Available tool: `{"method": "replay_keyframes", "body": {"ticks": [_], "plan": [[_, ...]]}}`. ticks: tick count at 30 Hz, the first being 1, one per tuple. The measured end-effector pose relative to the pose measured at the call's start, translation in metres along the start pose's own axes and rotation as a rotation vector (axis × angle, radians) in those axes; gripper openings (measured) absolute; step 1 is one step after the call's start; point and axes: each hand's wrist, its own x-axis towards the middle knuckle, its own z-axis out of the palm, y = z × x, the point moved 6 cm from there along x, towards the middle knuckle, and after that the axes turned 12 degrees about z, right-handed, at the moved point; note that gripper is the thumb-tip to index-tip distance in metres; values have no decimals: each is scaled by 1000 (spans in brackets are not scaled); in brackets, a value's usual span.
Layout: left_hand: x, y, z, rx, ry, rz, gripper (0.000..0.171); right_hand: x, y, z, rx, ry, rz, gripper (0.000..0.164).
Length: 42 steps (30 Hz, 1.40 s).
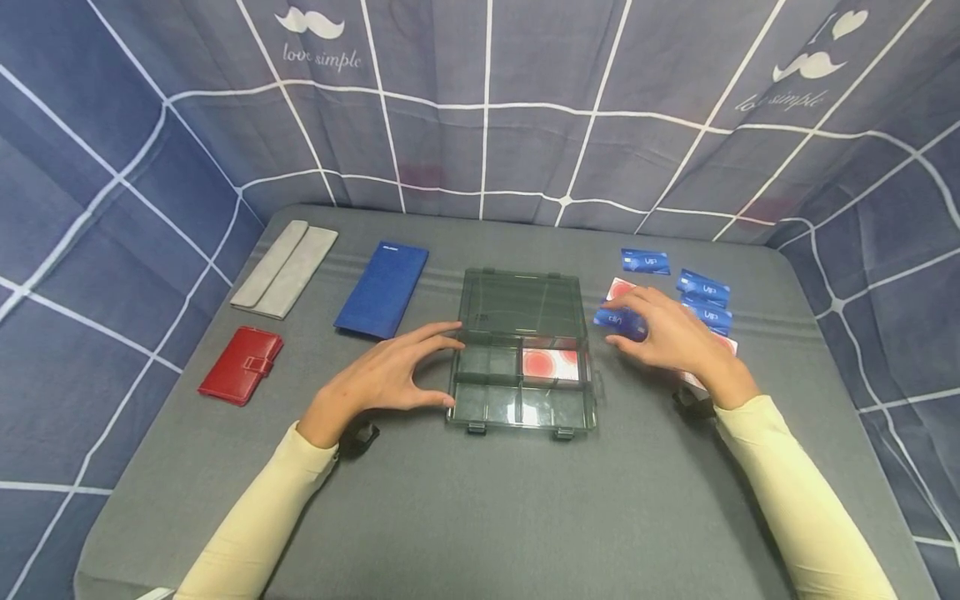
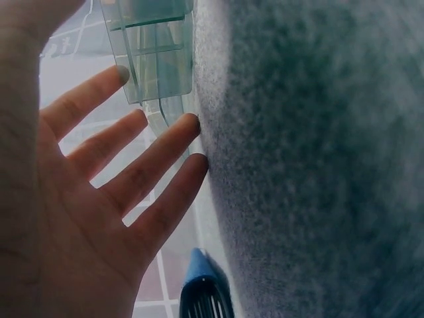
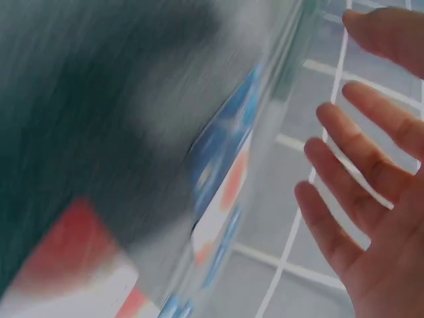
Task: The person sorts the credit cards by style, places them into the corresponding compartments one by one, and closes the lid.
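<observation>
A translucent green compartment box point(image 1: 519, 302) lies with its lid folded back. One red-and-white card point(image 1: 550, 364) sits in its middle-row right compartment. At the box's left side is my left hand point(image 1: 378, 372), fingers spread, with fingertips at the edge; in the left wrist view the box point(image 2: 159, 63) is by the index fingertip. My right hand point(image 1: 667, 329) hovers over a blue card point(image 1: 617, 320) and a red-and-white card point(image 1: 620, 287), partly covering them. The right wrist view shows its fingers apart and holding nothing, with the blue card point(image 3: 222, 149) on the cloth.
More blue cards point(image 1: 645, 262) lie behind and right of my right hand, with another red-and-white card point(image 1: 727, 341) partly hidden. On the left are a blue wallet point(image 1: 382, 289), a grey wallet point(image 1: 285, 269) and a red wallet point(image 1: 240, 365). Grid-patterned curtains point(image 1: 525, 150) border the table.
</observation>
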Motion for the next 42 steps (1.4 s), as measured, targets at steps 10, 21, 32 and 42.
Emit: {"method": "replay_keyframes", "body": {"ticks": [10,21,32,42], "plan": [[0,1,1,-7,-1,1,81,3,47,-10,21,24,107,50],[0,0,1,-12,-11,-13,82,5,77,-10,65,-70,196,48],[1,1,0,-7,-12,-14,82,10,90,-8,47,-66,163,48],[0,1,0,-8,-11,-7,83,13,94,-7,43,-87,167,45]]}}
